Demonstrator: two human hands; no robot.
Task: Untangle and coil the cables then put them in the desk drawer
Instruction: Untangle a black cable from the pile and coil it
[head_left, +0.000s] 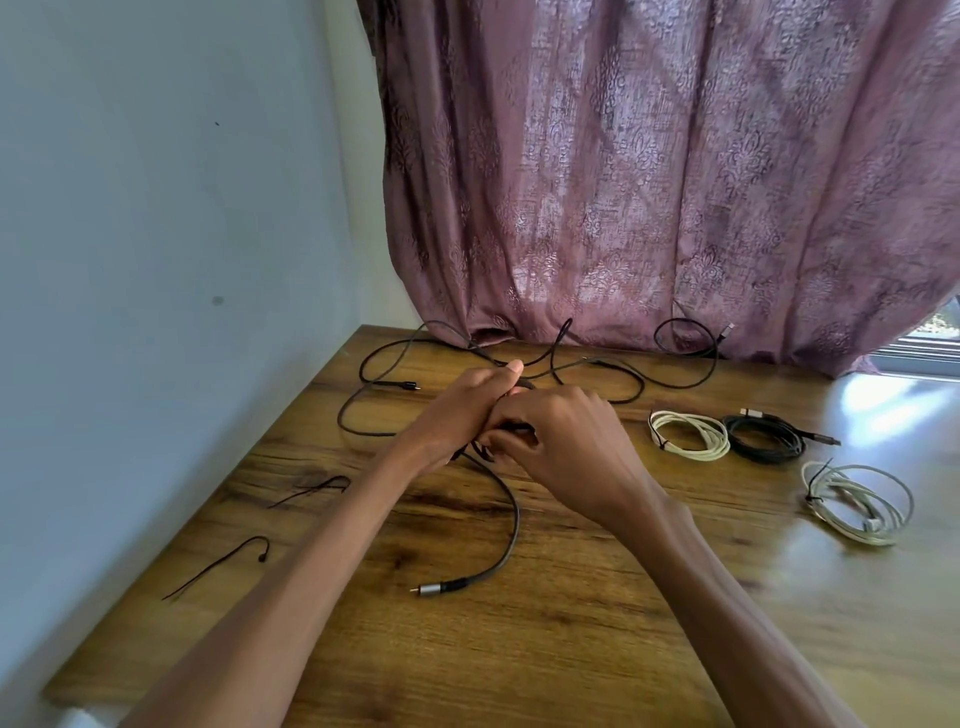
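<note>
While both hands work mid-frame, step in hand looks like coiling the dark cable; drawer stage not reached, no drawer in view.

Left to right:
- Lower left of frame: two loose black ties (223, 564) on the tabletop (571, 649), likely for binding finished coils.
- Centre left: long dark cable (511, 512) trails out of the hands; one metal plug end (431, 588) lies low centre, the rest loops up toward the curtain (649, 182), a second plug (408, 385) at upper centre left.
- Centre: left hand (467, 410) is curled round a bundle of the cable, thumb up on top. Right hand (558, 441) just beside it, touching, fingers curled and pinching the cable at the bundle.
- Upper right of centre: another dark loop (685, 338) against the curtain; can't tell if it's the same cable.
- Right: three tied coils, well apart from the hands: white coil (688, 434), black coil (766, 439), pale coil (857, 501).

Next move, my read: feed slack from the far loops into the bundle, keep the left grip firm so turns don't spring, then tie.
</note>
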